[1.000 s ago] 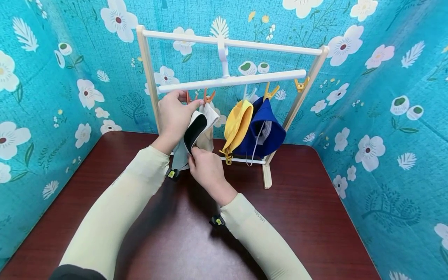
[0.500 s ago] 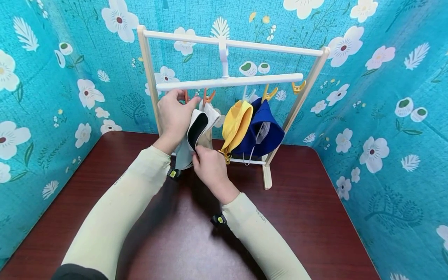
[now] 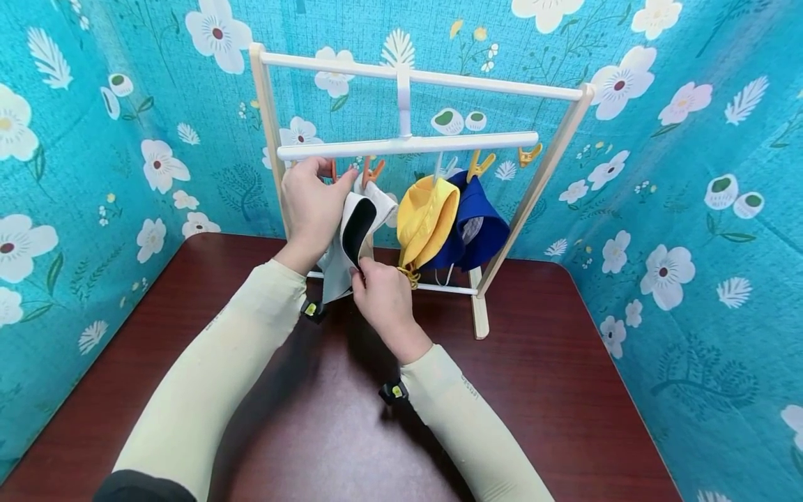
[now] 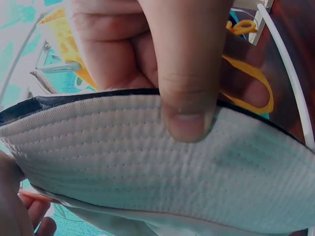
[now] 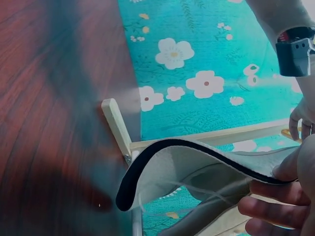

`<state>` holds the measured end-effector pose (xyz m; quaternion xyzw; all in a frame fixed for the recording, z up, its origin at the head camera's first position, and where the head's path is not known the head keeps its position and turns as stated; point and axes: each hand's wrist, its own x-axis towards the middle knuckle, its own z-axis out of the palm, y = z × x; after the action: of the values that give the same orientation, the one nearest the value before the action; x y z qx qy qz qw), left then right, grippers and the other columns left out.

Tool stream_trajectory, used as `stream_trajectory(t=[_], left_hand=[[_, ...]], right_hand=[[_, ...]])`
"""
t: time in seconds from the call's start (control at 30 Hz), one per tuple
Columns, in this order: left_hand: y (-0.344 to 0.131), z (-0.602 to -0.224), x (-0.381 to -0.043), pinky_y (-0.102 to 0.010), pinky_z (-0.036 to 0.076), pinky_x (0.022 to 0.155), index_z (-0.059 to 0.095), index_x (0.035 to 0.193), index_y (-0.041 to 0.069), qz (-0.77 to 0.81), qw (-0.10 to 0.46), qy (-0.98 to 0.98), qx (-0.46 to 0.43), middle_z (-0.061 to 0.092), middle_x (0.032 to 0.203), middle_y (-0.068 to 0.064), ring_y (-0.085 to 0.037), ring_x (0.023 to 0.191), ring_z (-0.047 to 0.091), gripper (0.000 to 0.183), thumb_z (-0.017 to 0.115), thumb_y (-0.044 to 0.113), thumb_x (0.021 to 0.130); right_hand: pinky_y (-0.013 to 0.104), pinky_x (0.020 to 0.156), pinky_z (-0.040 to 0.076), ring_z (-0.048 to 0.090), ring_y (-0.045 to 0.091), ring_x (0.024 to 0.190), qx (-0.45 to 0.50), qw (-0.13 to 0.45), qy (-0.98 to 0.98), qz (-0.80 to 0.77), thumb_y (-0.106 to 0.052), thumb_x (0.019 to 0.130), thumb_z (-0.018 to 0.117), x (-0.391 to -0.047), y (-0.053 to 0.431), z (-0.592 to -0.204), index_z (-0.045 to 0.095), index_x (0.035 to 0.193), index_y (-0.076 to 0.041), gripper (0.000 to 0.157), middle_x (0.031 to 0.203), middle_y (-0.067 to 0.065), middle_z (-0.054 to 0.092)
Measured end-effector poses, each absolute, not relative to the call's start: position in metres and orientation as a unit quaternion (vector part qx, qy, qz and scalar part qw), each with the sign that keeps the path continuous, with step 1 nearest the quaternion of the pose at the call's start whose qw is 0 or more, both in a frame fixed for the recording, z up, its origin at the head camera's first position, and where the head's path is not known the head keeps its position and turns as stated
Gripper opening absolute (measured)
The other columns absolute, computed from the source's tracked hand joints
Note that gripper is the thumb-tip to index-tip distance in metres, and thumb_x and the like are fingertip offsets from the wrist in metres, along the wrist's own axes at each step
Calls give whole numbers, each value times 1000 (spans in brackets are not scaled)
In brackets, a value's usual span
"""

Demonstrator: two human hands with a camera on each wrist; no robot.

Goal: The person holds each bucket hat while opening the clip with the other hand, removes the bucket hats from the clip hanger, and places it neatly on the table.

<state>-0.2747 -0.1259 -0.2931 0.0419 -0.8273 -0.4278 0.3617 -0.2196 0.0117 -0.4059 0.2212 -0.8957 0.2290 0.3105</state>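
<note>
A pale grey-white bucket hat [image 3: 336, 270] with a black-edged brim hangs at the left of the white hanger bar [image 3: 408, 144]. My left hand [image 3: 311, 206] is at the hat's upper edge and pinches an orange clothes peg [image 3: 334, 171], partly hidden by its fingers. A second orange peg [image 3: 370, 172] stands just to the right, above the hat. My right hand [image 3: 385, 303] pinches the lower edge of the brim. In the left wrist view its thumb [image 4: 187, 118] presses the stitched brim; in the right wrist view the black edging [image 5: 142, 169] curves away from the fingers.
A yellow hat [image 3: 426, 216] and a dark blue hat [image 3: 486, 233] hang to the right. A yellow peg [image 3: 479, 166] is above the blue hat; another yellow peg [image 3: 529, 155] hangs at the bar's end. A wooden rack [image 3: 567, 129] stands on the dark red table [image 3: 546, 390].
My right hand has shifted slightly right and up with the brim edge. The hanger bar has swung a little to the left and levelled. My left hand stays at the peg.
</note>
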Motion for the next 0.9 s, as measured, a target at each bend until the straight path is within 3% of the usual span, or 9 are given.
stream_trajectory(t=[0.3, 0.73, 0.9], left_hand=[[-124, -294, -273, -36, 47, 85, 77, 98, 15, -396, 357, -845, 44, 77, 102, 0, -19, 103, 62, 41, 73, 55, 90], [-123, -293, -275, -29, 47, 69, 77, 98, 16, -402, 341, -849, 42, 77, 99, 1, -15, 100, 67, 42, 73, 56, 89], [-123, -293, -276, -30, 49, 70, 76, 95, 16, -402, 342, -848, 39, 78, 97, 1, -14, 95, 69, 39, 75, 54, 88]], right_hand=[[34, 43, 38, 59, 21, 51, 202, 309, -894, 253, -23, 98, 66, -221, 17, -411, 58, 70, -15, 30, 55, 1, 51], [37, 45, 44, 63, 22, 53, 195, 324, -891, 253, -23, 98, 67, -213, 18, -413, 58, 71, -15, 29, 55, 2, 54], [39, 46, 46, 65, 24, 55, 197, 334, -887, 251, -24, 98, 66, -210, 17, -414, 59, 72, -14, 29, 57, 3, 58]])
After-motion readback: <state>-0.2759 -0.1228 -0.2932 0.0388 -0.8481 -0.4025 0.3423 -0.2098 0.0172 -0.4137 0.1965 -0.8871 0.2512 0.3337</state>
